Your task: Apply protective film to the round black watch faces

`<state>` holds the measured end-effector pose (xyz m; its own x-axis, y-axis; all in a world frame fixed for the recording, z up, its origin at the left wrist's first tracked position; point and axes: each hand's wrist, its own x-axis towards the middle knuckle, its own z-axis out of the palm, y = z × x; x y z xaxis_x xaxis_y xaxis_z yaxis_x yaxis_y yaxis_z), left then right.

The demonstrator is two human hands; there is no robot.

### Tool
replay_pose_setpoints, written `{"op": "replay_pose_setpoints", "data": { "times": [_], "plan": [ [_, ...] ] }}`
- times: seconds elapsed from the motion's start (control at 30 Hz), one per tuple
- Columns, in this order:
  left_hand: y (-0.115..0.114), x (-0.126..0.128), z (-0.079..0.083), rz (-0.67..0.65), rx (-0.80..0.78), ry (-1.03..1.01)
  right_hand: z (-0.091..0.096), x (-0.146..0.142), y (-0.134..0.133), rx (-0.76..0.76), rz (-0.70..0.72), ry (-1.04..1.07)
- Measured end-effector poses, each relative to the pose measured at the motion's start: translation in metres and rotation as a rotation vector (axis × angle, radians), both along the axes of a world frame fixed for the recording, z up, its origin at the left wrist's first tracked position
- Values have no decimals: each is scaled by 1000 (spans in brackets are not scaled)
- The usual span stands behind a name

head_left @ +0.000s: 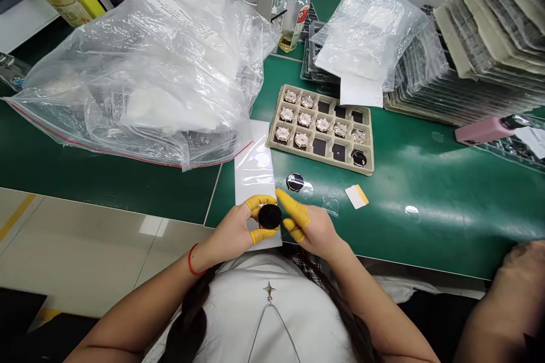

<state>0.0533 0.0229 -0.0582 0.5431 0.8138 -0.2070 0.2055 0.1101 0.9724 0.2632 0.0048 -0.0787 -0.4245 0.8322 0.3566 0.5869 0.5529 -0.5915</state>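
Observation:
My left hand [238, 229], with yellow finger cots, pinches a round black watch face [269, 216] between thumb and forefinger, just above a white sheet [254, 173] on the green table. My right hand [307, 226], also in yellow cots, touches the right edge of the same disc with its fingertips. A second dark round disc [295, 181] lies on the table just beyond my hands. Farther back sits a beige compartment tray [367, 142] holding several gold-rimmed watch faces and one black disc [359, 158] at its near right corner.
A large clear plastic bag [140, 68] fills the left of the table. A smaller bag [370, 34], stacked trays [481, 51], a glass bottle [296, 8] and a pink tool [483, 130] stand at the back and right. A small white-yellow tab [356, 197] lies near. Another person's arm [511, 295] enters at the lower right.

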Motion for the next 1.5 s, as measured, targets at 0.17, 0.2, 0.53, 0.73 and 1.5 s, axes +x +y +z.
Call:
{"op": "replay_pose_setpoints", "data": {
  "times": [0.17,0.2,0.53,0.73,1.5],
  "plan": [
    [10,1,-21,197,104,159,-8,11,3,-547,-603,820],
    [13,3,-27,185,178,215,-9,11,2,-654,-601,932],
    [14,14,-49,-92,605,474,-15,8,-19,-1077,-273,804],
    [14,13,-49,-101,607,505,-16,11,-16,-1062,-278,717],
    [15,14,-42,-81,483,452,46,31,-33,-581,-280,510]
  ]
}}
